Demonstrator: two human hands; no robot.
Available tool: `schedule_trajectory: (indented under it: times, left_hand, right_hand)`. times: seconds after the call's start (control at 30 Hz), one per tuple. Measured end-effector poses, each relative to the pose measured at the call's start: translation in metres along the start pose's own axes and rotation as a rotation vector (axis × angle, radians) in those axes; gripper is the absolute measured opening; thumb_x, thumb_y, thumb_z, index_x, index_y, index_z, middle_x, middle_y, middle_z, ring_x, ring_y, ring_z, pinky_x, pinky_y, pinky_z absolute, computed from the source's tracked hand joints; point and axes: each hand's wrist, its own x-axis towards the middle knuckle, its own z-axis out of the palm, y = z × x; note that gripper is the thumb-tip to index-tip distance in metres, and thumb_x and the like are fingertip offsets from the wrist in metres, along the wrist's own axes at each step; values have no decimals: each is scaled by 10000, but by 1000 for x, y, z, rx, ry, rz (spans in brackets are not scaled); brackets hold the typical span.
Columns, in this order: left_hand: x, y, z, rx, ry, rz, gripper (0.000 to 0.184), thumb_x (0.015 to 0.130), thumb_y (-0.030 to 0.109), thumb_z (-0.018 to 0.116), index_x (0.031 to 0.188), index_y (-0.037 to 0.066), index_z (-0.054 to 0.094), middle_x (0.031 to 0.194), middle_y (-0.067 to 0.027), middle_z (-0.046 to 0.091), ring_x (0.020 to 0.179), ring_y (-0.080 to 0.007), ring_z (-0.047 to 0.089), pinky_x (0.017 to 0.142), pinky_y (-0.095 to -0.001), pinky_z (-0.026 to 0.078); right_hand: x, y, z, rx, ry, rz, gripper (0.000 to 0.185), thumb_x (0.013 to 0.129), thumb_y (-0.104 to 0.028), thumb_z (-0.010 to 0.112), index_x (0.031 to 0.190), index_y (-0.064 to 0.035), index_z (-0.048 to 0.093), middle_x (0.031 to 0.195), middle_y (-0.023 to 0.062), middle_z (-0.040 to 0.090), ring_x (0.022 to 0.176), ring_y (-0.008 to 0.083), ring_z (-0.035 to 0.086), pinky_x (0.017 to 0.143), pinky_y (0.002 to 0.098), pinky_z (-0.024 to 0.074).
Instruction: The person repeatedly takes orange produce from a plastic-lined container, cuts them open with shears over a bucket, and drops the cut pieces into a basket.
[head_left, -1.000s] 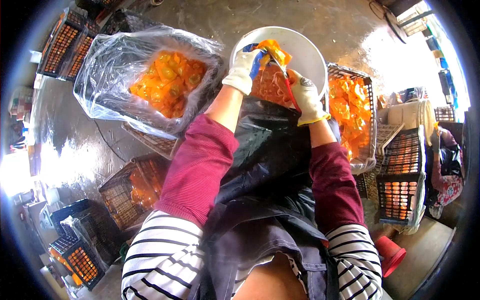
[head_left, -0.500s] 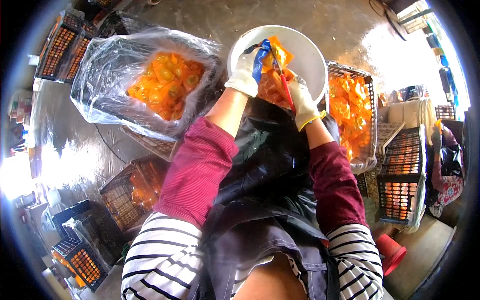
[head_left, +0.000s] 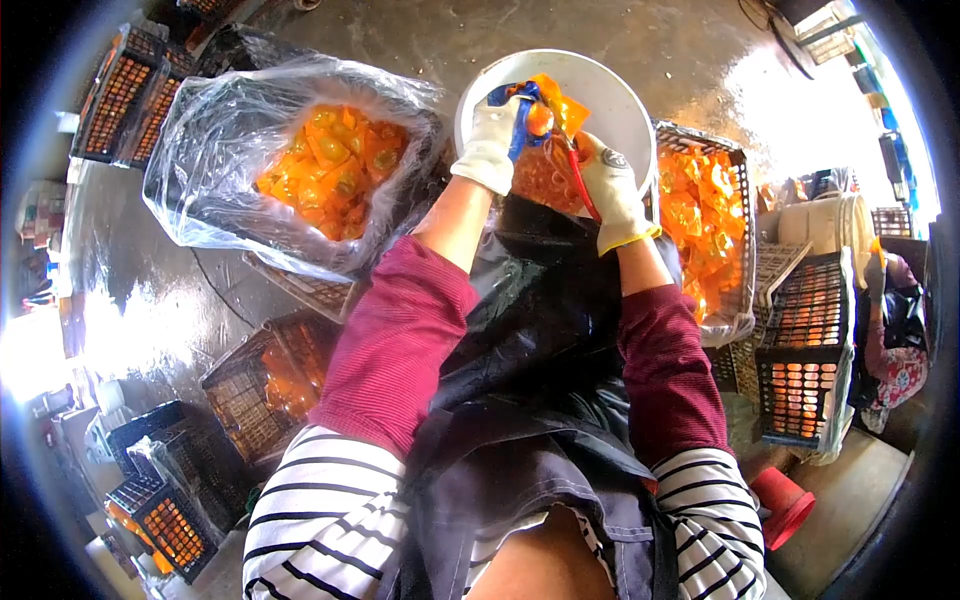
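Observation:
My left hand [head_left: 492,140], in a white glove with blue fingers, is closed on an orange plastic packet [head_left: 572,113] above a white bucket [head_left: 625,112]. A round orange lump [head_left: 540,119] shows at its fingertips; whether it is still inside the plastic I cannot tell. In the white glove of my right hand [head_left: 614,195] are red-handled scissors [head_left: 583,187], pointing up toward the packet. Their blades are hard to make out. Orange scraps [head_left: 545,178] lie inside the bucket, below both hands.
Left of the bucket stands a crate lined with a clear plastic bag [head_left: 215,150], with orange packets [head_left: 335,165] in it. A crate of orange wrappers [head_left: 703,225] touches the bucket's right side. Black crates [head_left: 800,340] and a red bucket [head_left: 780,508] are farther right.
My right hand has shifted slightly right and down, drawing the scissors back from the packet. My left hand has turned a little, and the round orange lump has come into view at its fingers.

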Motion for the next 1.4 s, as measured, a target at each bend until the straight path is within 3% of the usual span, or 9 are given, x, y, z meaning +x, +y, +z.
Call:
schedule_trajectory:
  times: [0.17, 0.43, 0.6, 0.7, 0.83, 1.1, 1.17, 1.27, 1.4]
  left_hand:
    - [-19, 14, 1, -267, -194, -265, 360, 817, 178, 695, 1117, 5, 597, 1035, -59, 632, 921, -152, 615, 780, -278, 514]
    - [-9, -2, -3, 673, -115, 160, 529, 690, 219, 759, 1155, 45, 576, 1087, -187, 631, 1025, -334, 594, 894, -367, 454]
    - [-14, 16, -39, 630, -71, 145, 446, 744, 294, 727, 1111, 62, 624, 1051, -176, 650, 1004, -307, 612, 879, -359, 466]
    - [-3, 14, -88, 456, 83, 242, 398, 771, 308, 706, 1063, 48, 631, 949, -138, 671, 858, -243, 646, 770, -335, 503]
    - [-30, 34, -194, 551, 328, 56, 255, 841, 329, 645, 937, 94, 667, 780, 27, 616, 674, -100, 550, 574, -276, 432]
    - [-1, -4, -346, 1130, 571, 5, 330, 839, 364, 614, 945, 51, 612, 780, -134, 627, 696, -259, 591, 640, -396, 442]
    - [18, -9, -334, 1160, 573, -218, 661, 805, 448, 627, 1292, 53, 418, 1042, -197, 625, 956, -313, 605, 825, -406, 451]
    - [42, -29, -313, 1189, 501, -466, 1025, 773, 558, 615, 1473, 65, 52, 1199, -201, 582, 1103, -326, 567, 939, -405, 428]
    - [40, -46, -293, 1227, 642, -241, 749, 764, 534, 626, 1336, 106, 400, 1142, -186, 609, 1034, -330, 600, 873, -414, 465]
  right_hand:
    - [-3, -8, -7, -34, 64, -22, 289, 864, -374, 566, 1044, -158, 628, 901, 163, 640, 851, 345, 617, 735, 386, 487]
    - [-5, -5, -8, -147, 97, 56, 250, 853, -216, 581, 1081, -121, 617, 905, 148, 644, 842, 285, 632, 723, 366, 478]
    - [-9, 15, -20, 978, 151, 113, 367, 919, -343, 520, 1122, -43, 584, 900, 127, 663, 683, 170, 596, 585, 270, 456]
    - [-16, -3, -44, 1032, 167, 211, 458, 933, -411, 473, 1117, -2, 567, 924, 139, 656, 610, 146, 518, 582, 241, 431]
    - [-12, 10, -57, 1785, 403, 184, 422, 868, -478, 520, 1026, -89, 557, 952, 60, 567, 951, 237, 496, 841, 364, 392]
    - [20, 69, -47, 1971, -459, -240, 621, 888, -389, 513, 1323, 27, 360, 1351, 153, 382, 1250, 293, 356, 1081, 445, 214]
    - [17, 22, -45, 1791, -227, -80, 475, 879, -407, 530, 1138, -14, 464, 1106, 89, 435, 1026, 235, 392, 924, 373, 289]
    - [30, 6, -38, 1886, -385, -176, 459, 920, -333, 500, 1231, 1, 443, 1253, 155, 411, 1161, 282, 391, 1020, 430, 274]
    - [30, 10, -36, 1944, -362, -32, 448, 959, -268, 462, 1300, 22, 437, 1382, 217, 410, 1291, 321, 395, 1107, 482, 278]
